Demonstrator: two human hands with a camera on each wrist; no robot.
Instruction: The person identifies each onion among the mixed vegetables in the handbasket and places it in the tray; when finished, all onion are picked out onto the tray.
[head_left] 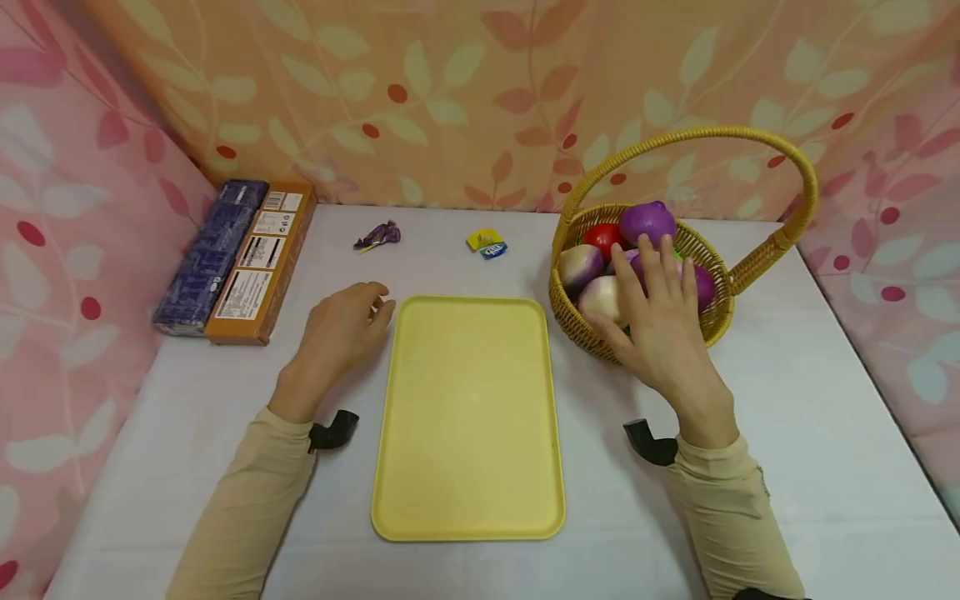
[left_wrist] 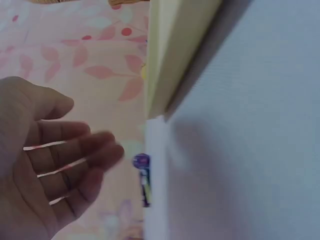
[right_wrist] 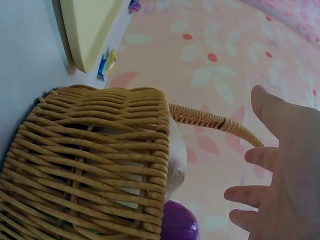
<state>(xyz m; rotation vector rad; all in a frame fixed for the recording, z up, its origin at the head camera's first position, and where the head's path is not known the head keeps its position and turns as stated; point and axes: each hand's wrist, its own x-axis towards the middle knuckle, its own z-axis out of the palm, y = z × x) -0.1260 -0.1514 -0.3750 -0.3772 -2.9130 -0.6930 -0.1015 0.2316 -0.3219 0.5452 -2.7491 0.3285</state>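
My right hand (head_left: 663, 333) hovers over the near side of a wicker basket (head_left: 581, 327) with its fingers spread and nothing in its grasp. In the basket lie several toy vegetables: a red one (head_left: 603, 239), a purple one (head_left: 648, 222) and white-and-purple ones like this turnip (head_left: 581, 267); the hand hides part of the pile. The right wrist view shows the basket's woven side (right_wrist: 95, 160) with the fingers apart from it. My left hand (head_left: 337, 333), loosely bent and holding nothing, is beside the upper left corner of a yellow tray (head_left: 472, 417).
Two long boxes, one dark blue (head_left: 210, 258) and one orange-brown (head_left: 258, 267), lie at the back left. A purple-wrapped lollipop (head_left: 381, 236) and small yellow (head_left: 482, 239) and blue (head_left: 493, 250) wrapped sweets lie behind the tray. The basket's tall handle (head_left: 720, 133) arches above it.
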